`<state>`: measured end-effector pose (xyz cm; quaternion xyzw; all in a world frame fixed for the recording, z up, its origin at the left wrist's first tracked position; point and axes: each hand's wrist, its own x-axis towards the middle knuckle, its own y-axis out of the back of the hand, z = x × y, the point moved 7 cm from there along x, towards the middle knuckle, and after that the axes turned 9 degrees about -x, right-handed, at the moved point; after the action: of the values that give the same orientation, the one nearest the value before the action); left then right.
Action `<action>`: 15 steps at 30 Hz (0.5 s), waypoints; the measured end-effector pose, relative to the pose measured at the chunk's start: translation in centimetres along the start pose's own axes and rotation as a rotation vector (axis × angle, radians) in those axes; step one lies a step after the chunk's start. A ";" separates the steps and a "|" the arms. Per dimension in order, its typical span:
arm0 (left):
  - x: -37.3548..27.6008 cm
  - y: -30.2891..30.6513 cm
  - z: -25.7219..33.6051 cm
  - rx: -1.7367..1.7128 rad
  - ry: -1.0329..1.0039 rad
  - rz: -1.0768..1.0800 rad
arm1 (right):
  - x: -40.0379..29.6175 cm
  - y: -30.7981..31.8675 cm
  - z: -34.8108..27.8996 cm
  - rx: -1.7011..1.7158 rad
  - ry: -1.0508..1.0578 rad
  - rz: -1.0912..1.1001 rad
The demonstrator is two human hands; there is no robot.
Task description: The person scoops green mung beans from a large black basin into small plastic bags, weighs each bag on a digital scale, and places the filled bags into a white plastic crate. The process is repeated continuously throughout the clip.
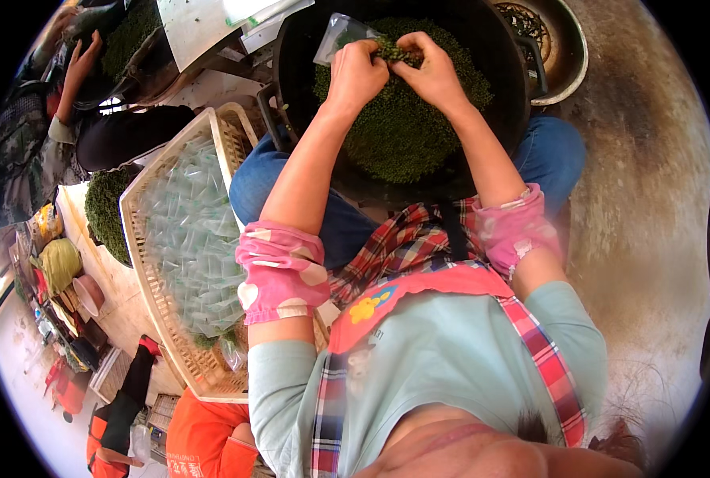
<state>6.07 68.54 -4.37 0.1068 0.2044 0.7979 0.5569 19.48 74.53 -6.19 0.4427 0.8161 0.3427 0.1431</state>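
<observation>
A large black tub (498,125) with handles stands before me, heaped with small-leaved green plants (403,143). Over the heap, my left hand (358,74) has its fingers closed at the mouth of a clear plastic bag (338,39) that holds some green material. A small bunch of the plants (394,52) spans the gap between my hands. Its other end is pinched by my right hand (430,71), thumb and forefinger bent round it. The fingertips of my left hand are partly hidden behind its knuckles.
Left of my knee, a cream plastic crate (152,287) holds many filled clear bags (193,239). A metal basin (576,60) sits beyond the tub at right. White sheets (202,30) lie at upper left. A co-worker's hand (80,66) is near another dark tub; other people are at lower left.
</observation>
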 end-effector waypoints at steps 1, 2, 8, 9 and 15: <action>-0.1 0.2 0.2 0.031 -0.015 0.041 | 0.2 0.1 0.8 0.130 -0.039 0.018; -0.3 0.5 0.4 0.062 -0.030 0.082 | 0.3 0.0 1.6 0.251 -0.093 0.027; -0.3 1.1 0.7 -0.024 -0.122 0.202 | -0.1 -0.7 0.7 0.619 -0.137 -0.123; -0.3 1.1 0.7 -0.087 -0.111 0.208 | -0.3 -1.0 0.9 0.663 -0.141 -0.127; -0.2 0.4 0.0 -0.198 0.021 0.129 | -1.2 -3.1 0.4 0.974 -0.359 -0.089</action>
<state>5.78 68.22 -4.19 0.0559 0.1232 0.8493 0.5102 18.44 72.57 -8.71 0.4747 0.8616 -0.1646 0.0726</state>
